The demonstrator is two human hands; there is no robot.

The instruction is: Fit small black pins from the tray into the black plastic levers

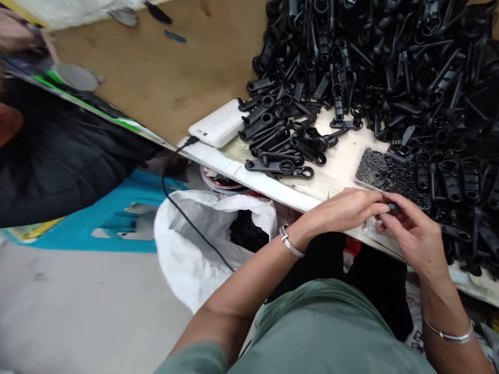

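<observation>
My left hand (343, 210) and my right hand (413, 228) meet at the near edge of the white table (241, 169). Both are closed in a pinch around one small dark part (393, 207) held between the fingertips. Just beyond the fingers lies a clear tray of tiny black pieces (390, 174). A big heap of black plastic levers (390, 67) covers the table behind it, with a few loose ones (280, 166) near the table's edge.
A white power bank (220, 124) lies at the table's left corner, its black cable (187, 213) hanging down to the floor. Under the table stands a white sack (195, 249) holding black parts. Another person in dark clothing (58, 156) sits at the left.
</observation>
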